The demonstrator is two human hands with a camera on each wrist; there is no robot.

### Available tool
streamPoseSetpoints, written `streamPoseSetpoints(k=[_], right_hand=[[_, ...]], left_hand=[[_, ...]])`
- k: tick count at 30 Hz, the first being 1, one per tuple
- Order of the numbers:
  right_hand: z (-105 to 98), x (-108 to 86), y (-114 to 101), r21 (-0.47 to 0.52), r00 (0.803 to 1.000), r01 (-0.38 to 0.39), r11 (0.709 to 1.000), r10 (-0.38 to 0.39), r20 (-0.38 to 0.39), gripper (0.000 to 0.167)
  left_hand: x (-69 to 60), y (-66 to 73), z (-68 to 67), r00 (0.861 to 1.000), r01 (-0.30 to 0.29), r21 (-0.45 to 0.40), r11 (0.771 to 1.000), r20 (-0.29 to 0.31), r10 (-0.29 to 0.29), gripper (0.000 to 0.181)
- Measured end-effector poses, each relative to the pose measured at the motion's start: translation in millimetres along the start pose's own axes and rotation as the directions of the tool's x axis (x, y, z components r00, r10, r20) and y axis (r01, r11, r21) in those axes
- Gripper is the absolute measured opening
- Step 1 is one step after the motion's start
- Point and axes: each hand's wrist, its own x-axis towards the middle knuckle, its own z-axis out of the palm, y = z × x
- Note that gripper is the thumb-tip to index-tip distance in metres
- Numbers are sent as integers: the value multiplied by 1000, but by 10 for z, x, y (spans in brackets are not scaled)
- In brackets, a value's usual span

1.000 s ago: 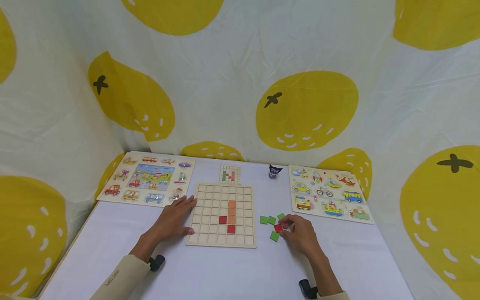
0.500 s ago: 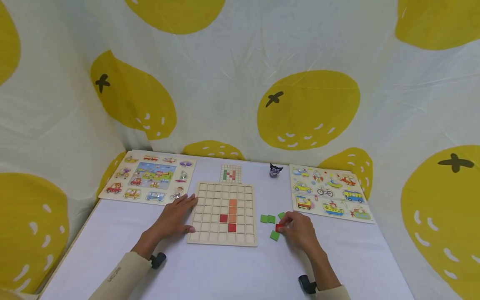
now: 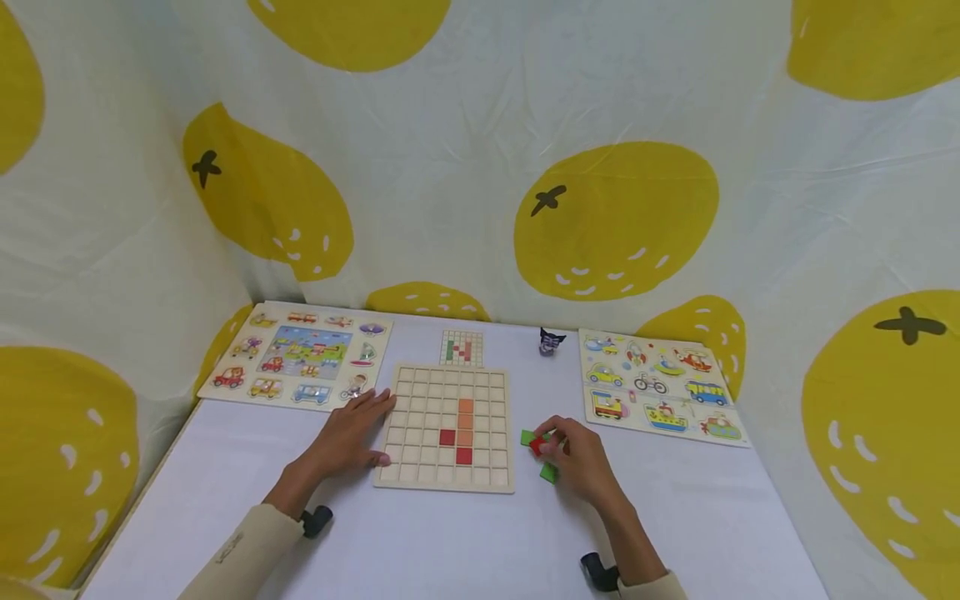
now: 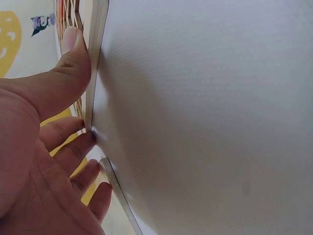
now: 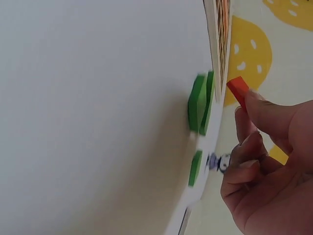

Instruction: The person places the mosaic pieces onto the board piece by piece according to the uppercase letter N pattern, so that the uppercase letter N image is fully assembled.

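A wooden grid board (image 3: 427, 471) lies mid-table, with several orange and red tiles set in its cells. My left hand (image 3: 347, 437) rests at the board's left edge, thumb on its rim, fingers spread and relaxed. Between thumb and fingertip my right hand (image 3: 583, 460) pinches a red square tile (image 5: 238, 89), lifted off the table to the right of the board. Beneath and beside that hand lie several green tiles (image 5: 197, 104), partly hidden from the head camera. Behind the board is a small pattern card (image 3: 462, 348) showing green, red and orange squares.
A vehicle puzzle board (image 3: 258, 404) lies at the back left, close to the left hand. Another vehicle puzzle (image 3: 637, 383) lies at the back right. A small dark figurine (image 3: 550, 342) stands between the card and the right puzzle.
The right hand has picked up the red tile from among the green ones and carried it left, toward the board. My left hand stays in place.
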Motion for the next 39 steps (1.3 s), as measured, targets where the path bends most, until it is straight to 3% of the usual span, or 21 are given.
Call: streamPoseSetpoints(k=[18, 24, 39], right_hand=[[686, 82, -581, 82, 995, 61, 995, -67, 77, 14], [803, 187, -696, 47, 996, 50, 998, -54, 74, 14], [1009, 431, -966, -63, 992, 105, 992, -100, 70, 13]], left_hand=[[-43, -19, 62, 999, 33, -5, 999, 9, -33, 105], [-41, -9, 45, 1000, 21, -2, 1000, 0, -21, 104], [-4, 5, 27, 1000, 11, 8, 1000, -9, -11, 103]])
